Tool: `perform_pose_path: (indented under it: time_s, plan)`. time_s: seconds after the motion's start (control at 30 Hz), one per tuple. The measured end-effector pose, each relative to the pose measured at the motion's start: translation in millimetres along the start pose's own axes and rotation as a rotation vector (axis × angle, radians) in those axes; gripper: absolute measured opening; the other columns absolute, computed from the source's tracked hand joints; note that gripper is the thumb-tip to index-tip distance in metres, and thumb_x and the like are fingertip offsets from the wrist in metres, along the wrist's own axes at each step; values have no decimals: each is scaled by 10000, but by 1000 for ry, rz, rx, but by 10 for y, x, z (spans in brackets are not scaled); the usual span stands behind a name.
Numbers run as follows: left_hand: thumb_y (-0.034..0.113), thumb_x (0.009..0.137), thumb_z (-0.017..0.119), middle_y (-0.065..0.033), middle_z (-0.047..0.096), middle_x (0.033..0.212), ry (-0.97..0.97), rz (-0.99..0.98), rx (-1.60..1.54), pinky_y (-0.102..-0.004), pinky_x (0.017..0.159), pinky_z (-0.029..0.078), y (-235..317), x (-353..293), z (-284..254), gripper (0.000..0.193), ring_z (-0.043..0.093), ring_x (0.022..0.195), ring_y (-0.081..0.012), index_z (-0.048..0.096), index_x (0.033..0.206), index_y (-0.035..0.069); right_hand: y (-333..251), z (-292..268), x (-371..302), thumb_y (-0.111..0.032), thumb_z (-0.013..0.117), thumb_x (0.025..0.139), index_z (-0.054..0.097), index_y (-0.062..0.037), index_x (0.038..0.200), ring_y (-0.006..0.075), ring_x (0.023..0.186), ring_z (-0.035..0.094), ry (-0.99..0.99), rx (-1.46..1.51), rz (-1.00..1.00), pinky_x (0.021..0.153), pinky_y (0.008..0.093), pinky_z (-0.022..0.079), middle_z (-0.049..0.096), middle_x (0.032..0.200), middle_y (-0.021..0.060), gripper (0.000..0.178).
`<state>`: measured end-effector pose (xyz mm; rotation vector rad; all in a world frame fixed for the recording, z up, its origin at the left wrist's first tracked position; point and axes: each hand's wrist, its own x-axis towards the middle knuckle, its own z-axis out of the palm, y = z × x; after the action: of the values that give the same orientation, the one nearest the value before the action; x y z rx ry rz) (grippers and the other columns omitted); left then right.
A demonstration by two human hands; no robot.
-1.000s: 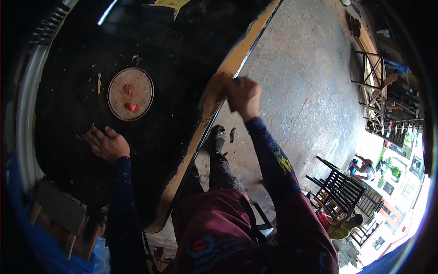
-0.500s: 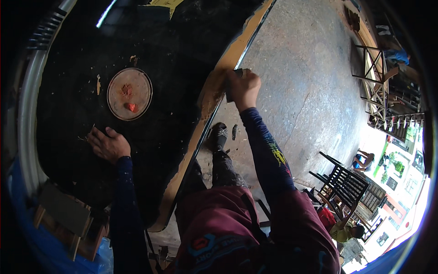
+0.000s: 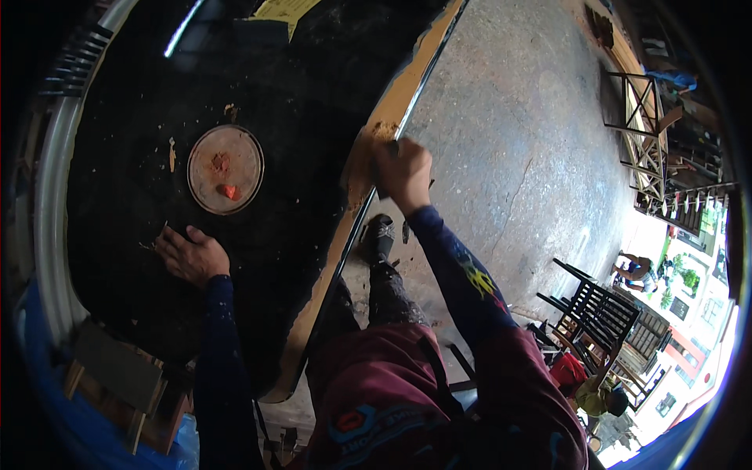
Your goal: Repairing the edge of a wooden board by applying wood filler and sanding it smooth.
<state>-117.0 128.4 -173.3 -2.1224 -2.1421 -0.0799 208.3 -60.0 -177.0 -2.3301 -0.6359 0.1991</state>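
Note:
My left hand rests palm down, fingers apart, on the black tabletop. Near its fingertips lies a round, pale lid with reddish paste and a small red lump on it. My right hand is closed at the table's tan, bare edge strip. It grips a dark, flat piece, mostly covered by the fingers; it looks like sandpaper, but I cannot be sure. Brown dust lies on the strip just beyond that hand.
A yellow sheet lies at the table's far end. Grey concrete floor stretches to the right, with dark slatted furniture and wooden frames standing on it. Another person is at the lower right, one more farther back.
My right hand has slid nearer along the edge strip, slightly left, uncovering the brown dust. My left hand stays put on the table; the whole view has shifted a little.

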Motion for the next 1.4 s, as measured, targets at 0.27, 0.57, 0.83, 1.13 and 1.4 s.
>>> perform_pose_path:
  time_s: [0.27, 0.57, 0.83, 1.13, 1.4]
  plan:
    - [436, 1077, 406, -170, 348, 1678, 35, 1, 42, -510, 1255, 258, -105, 13, 132, 625, 303, 1565, -327, 429, 1584, 71, 44, -6, 58, -278, 755, 915, 692, 6, 758, 231, 665, 734, -32, 103, -185, 597, 375, 566, 709, 693, 154, 331]
    - [437, 1076, 407, -196, 347, 1672, 9, -19, -11, -505, 1253, 258, 7, -27, -7, 628, 296, 1566, -349, 428, 1584, 69, 21, -113, 354, -358, 790, 876, 695, 39, 808, 292, 733, 748, -104, 135, 167, 680, 436, 575, 735, 801, 219, 414]
    - [427, 1084, 387, -203, 311, 1687, -47, 6, -24, -530, 1256, 257, 3, -14, -49, 622, 279, 1573, -349, 402, 1595, 73, -211, -187, 397, -288, 744, 870, 671, 63, 772, 393, 694, 728, 11, 130, 189, 734, 464, 589, 714, 773, 269, 373]
    - [434, 1088, 376, -204, 300, 1692, -25, -23, 24, -524, 1270, 235, -42, 0, 22, 630, 276, 1575, -344, 381, 1606, 76, -109, 41, 117, -305, 768, 869, 688, 76, 818, 399, 709, 745, 18, -21, 8, 689, 444, 589, 716, 760, 255, 392]
    - [445, 1088, 371, -198, 305, 1691, -28, -32, 35, -509, 1269, 240, -35, -4, 16, 639, 285, 1571, -342, 381, 1609, 77, -38, 16, 131, -325, 725, 907, 681, 49, 767, 320, 618, 722, -35, -13, -119, 651, 430, 589, 699, 686, 205, 402]
